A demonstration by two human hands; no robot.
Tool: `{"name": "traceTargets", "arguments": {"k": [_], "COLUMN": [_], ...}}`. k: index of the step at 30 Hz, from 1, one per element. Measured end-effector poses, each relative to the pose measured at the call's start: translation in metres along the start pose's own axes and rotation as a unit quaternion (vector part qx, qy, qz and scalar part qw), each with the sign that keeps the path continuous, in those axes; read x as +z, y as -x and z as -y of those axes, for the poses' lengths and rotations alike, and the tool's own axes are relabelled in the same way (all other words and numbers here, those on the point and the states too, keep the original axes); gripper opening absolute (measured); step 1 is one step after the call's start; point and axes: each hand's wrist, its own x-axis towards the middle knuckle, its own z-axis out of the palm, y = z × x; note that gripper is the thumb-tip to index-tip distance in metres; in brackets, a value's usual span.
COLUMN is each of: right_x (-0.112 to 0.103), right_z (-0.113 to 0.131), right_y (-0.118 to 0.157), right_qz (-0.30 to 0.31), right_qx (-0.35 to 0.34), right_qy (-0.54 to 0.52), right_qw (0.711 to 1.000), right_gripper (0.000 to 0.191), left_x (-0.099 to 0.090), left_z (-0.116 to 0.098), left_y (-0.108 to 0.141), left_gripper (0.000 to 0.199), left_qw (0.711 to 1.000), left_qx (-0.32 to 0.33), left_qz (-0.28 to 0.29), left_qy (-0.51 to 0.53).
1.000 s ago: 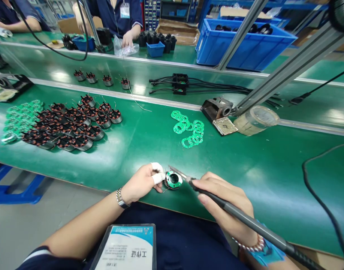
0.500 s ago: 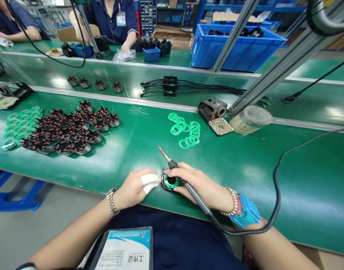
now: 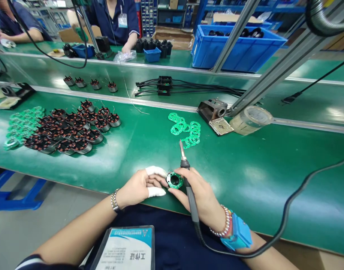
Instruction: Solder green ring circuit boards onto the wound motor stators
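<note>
A motor stator with a green ring-shaped circuit board (image 3: 174, 180) on top is held low over the front of the bench, its board tilted toward me. My left hand (image 3: 144, 184), white coverings on thumb and forefinger, curls its fingers against the stator's left side. My right hand (image 3: 201, 191) grips a soldering iron (image 3: 191, 198), whose tip points up and away from the stator. The right thumb and forefinger also touch the stator's edge. Beyond the iron's tip lie several loose green ring boards (image 3: 191, 137).
Many copper-wound stators (image 3: 73, 129) crowd the left, beside stacked green boards (image 3: 23, 125). An iron stand (image 3: 213, 110) and a round tub (image 3: 250, 120) stand back right. The iron's cord (image 3: 286, 213) loops right. Across the bench, a co-worker's hand (image 3: 128, 47) touches a plastic bag.
The soldering iron has swung more upright, its tip moving right. My left fingers have spread from a pinch to around the stator's side. The stator has shifted slightly right and tilted.
</note>
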Motion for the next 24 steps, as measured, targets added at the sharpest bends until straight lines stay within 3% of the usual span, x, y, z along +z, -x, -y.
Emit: {"name": "traceTargets", "arguments": {"k": [2, 5, 12, 19, 24], "right_x": [0.0, -0.001, 0.002, -0.004, -0.009], "right_z": [0.001, 0.001, 0.004, 0.006, 0.004], "right_y": [-0.001, -0.003, -0.003, -0.003, -0.01], "right_qz": [0.002, 0.0, -0.009, -0.009, -0.004], "right_qx": [0.005, 0.003, 0.013, 0.034, -0.057], "right_qy": [0.0, 0.003, 0.005, -0.006, -0.035], "right_qw": [1.0, 1.0, 1.0, 0.999, 0.998], "right_gripper": [0.028, 0.028, 0.026, 0.031, 0.029], "left_x": [-0.001, -0.001, 0.007, 0.012, 0.013], "left_z": [-0.001, -0.002, -0.006, -0.01, -0.006], "left_y": [0.002, 0.003, -0.004, -0.012, -0.015], "left_gripper": [0.037, 0.026, 0.008, 0.009, 0.012], "left_qw": [0.998, 0.996, 1.0, 0.998, 0.997], "left_qx": [-0.044, -0.063, 0.018, -0.052, -0.043], "left_qz": [-0.038, -0.06, -0.008, 0.007, 0.018], "left_qy": [0.028, 0.017, 0.002, 0.04, 0.066]}}
